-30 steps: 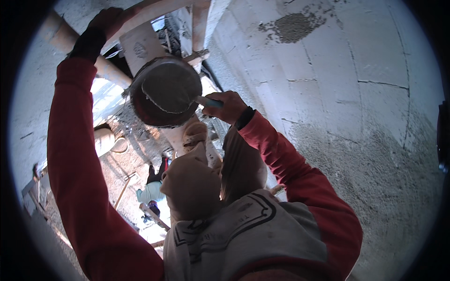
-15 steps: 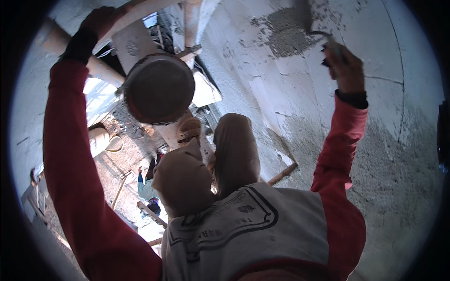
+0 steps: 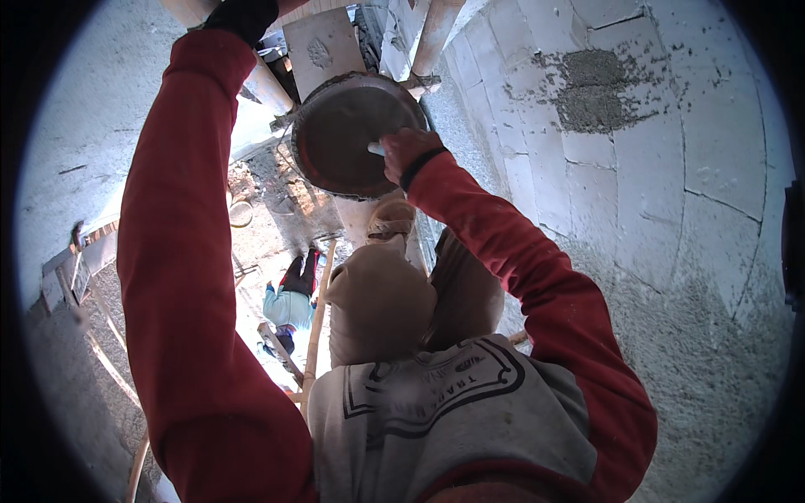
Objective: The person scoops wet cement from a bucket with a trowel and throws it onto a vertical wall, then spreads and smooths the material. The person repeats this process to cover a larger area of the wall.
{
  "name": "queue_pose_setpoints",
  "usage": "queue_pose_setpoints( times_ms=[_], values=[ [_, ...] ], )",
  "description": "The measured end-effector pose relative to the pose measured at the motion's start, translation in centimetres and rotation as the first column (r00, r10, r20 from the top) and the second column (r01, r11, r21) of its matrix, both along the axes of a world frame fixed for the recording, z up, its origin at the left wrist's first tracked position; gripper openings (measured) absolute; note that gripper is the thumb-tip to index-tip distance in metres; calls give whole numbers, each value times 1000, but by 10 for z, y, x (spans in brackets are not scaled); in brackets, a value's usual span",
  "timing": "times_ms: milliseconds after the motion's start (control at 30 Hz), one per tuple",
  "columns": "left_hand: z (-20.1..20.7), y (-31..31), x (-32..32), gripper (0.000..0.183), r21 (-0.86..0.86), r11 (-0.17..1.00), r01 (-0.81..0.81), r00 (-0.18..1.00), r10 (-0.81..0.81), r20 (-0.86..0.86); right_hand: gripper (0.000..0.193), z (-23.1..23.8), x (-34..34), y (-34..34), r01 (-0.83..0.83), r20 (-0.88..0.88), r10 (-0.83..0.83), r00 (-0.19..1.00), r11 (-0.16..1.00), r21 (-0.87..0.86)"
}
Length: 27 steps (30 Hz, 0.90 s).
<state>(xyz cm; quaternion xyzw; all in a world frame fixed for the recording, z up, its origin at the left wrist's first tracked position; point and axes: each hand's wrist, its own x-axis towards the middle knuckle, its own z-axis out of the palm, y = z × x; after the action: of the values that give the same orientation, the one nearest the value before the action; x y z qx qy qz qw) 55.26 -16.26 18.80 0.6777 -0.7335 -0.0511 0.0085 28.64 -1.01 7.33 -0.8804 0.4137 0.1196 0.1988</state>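
My right hand (image 3: 409, 154) is closed around a trowel, and the pale end of its handle (image 3: 376, 148) sticks out beside the thumb. That hand is over the right side of a round dark pan (image 3: 312, 168); the trowel's blade cannot be made out against it. Grey material lines the pan, too dark to judge its depth. Only a sliver of my left hand (image 3: 290, 4) shows at the top edge, past its black cuff, and its fingers are out of sight. On the pale block wall to the right is a rough patch of grey mortar (image 3: 594, 88).
Beyond the pan are a board (image 3: 323, 50) and a slanting wooden pole (image 3: 438, 33). My bent knees and a shoe (image 3: 392, 220) are below it. Far down at left, another person (image 3: 291, 306) is on the ground near a long pole (image 3: 319, 323). Rough plaster covers the lower right wall.
My right hand has left the wall with the trowel and come left to the pan. The mortar patch is uncovered. My left hand has slipped mostly out of the top edge as the view shifted.
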Motion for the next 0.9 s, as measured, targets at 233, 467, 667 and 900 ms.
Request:
queue_pose_setpoints(
  times_ms=[233, 467, 667, 900],
  values=[
    [-32, -17, 35, 65, 57, 998, -3, 1000, 4, -15, 32, 19, -48, 3, 166, 138, -192, 972, 970, 175],
    [-28, -16, 20, 76, 7, 1000, -24, 980, 25, -198, 35, 21, -130, -35, 175, 283, -774, 566, 448, 877],
    [-37, -21, 14, 72, -45, 998, -43, 974, 32, -222, 48, 165, -303, -183, 751, 305, -759, 576, 638, 171],
    [-45, -30, 29, 70, -40, 999, 35, 976, -43, -215, 42, 341, -263, -139, 661, 636, -477, 607, 747, -71]
  ],
)
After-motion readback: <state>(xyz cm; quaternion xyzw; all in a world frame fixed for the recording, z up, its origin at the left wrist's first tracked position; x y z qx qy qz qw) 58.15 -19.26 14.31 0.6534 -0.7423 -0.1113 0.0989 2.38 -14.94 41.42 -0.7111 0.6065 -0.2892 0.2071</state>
